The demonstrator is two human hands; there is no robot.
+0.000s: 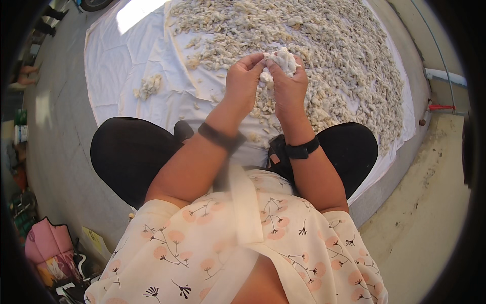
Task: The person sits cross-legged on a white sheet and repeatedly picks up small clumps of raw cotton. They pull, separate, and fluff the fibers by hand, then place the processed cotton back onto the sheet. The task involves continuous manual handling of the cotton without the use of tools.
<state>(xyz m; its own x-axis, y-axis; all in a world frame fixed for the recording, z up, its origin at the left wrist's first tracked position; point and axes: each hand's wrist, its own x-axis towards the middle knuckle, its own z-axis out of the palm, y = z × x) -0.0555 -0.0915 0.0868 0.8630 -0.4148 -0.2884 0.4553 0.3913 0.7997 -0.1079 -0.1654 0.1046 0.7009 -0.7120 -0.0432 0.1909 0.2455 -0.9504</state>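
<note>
Both my hands meet over a white cloth sheet [129, 72]. My right hand [290, 81] holds a clump of white fluffy fibre [283, 62], which looks like raw cotton or wool, with the thumb pressed on its front. My left hand [245, 78] touches the clump's left side, its thumb and fingertips pinched together there; whether fibre is between them is hard to tell. Beneath and beyond the hands spreads a wide layer of loose off-white fibre tufts [341, 64]. A small separate pile of tufts [149, 86] lies on the sheet to the left.
My bent knees in black trousers flank the sheet's near edge. A wall with a pipe and red handle [441, 108] stands at the right. Along the left are a white bucket [21, 133], a pink padded item [49, 241] and another person's feet [28, 74]. A wheel [94, 3] shows at the top.
</note>
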